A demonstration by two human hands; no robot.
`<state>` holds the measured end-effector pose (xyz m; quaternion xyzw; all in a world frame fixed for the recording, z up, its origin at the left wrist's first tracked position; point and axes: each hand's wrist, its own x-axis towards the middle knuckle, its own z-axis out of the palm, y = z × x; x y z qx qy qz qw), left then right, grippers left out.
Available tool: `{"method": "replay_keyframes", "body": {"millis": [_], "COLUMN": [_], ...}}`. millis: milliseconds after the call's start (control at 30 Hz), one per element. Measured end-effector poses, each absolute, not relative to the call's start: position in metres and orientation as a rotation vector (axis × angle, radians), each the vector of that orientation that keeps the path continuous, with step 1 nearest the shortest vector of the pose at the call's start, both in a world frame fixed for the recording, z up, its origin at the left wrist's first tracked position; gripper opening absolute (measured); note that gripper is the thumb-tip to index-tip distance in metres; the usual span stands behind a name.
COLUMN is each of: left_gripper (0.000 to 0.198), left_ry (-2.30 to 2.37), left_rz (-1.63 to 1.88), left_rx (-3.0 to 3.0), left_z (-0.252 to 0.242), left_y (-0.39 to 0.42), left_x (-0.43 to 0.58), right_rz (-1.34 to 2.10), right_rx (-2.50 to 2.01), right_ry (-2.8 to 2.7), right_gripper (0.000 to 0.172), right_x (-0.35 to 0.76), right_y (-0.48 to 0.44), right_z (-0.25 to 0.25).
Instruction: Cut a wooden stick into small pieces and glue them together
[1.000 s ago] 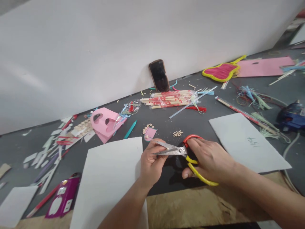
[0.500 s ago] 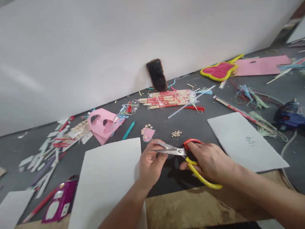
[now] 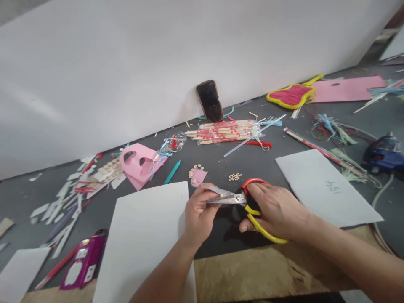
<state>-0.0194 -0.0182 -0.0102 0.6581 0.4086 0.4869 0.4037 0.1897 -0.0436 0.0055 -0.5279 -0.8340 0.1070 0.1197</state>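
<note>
My right hand [image 3: 273,208] grips a pair of scissors [image 3: 239,198] by its handles, one red-wrapped and one yellow-wrapped. The blades are a little apart and point left, their tips at the fingers of my left hand [image 3: 200,212]. That hand is closed in a pinch; what its fingers hold is too small to make out, though a tiny pale round spot shows by the blades. Just beyond lies a small pink piece [image 3: 198,176] with pale flower-like bits [image 3: 195,169] around it. A little pile of beige beads [image 3: 235,176] sits past the scissors.
White boards [image 3: 148,219] lie under my left forearm and at right [image 3: 328,189]. A phone [image 3: 210,101] leans on the wall behind packaged sticks [image 3: 224,131]. At left are a pink mask-like cutout [image 3: 140,164], a purple box [image 3: 84,261] and scraps; a glue gun-like blue tool [image 3: 385,153] stands right.
The scissors' handles have come somewhat closer together, with the lower yellow one moving up and left. Both hands stay in nearly the same place; the view has shifted slightly.
</note>
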Motion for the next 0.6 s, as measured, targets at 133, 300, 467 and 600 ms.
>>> {"method": "replay_keyframes", "body": {"millis": [133,300,467,600], "left_gripper": [0.010,0.010,0.005,0.004], "left_ry": [1.066,1.044,0.988,1.021], "left_rz": [1.169,1.167,1.236,1.268], "left_rx": [1.671,1.617,1.542,1.533], "left_z": [-0.0079,-0.0100,-0.0090,-0.0105], "left_y": [-0.0190,-0.0206,-0.0214,-0.0205], "left_x": [-0.0188,-0.0178,-0.0145,-0.0144], "right_rz": [0.281,0.241,0.269,0.303], "right_rx": [-1.517,-1.524,-1.566,-1.602], "right_ry": [-2.438,-2.439,-2.435,-2.449], "right_gripper": [0.055,0.053,0.053,0.057], "right_x": [0.1921,0.1921,0.1911,0.1909], "right_y": [-0.0433,-0.0457,-0.0491,-0.0453], "right_z": [0.0040,0.0038,0.0018,0.0035]}}
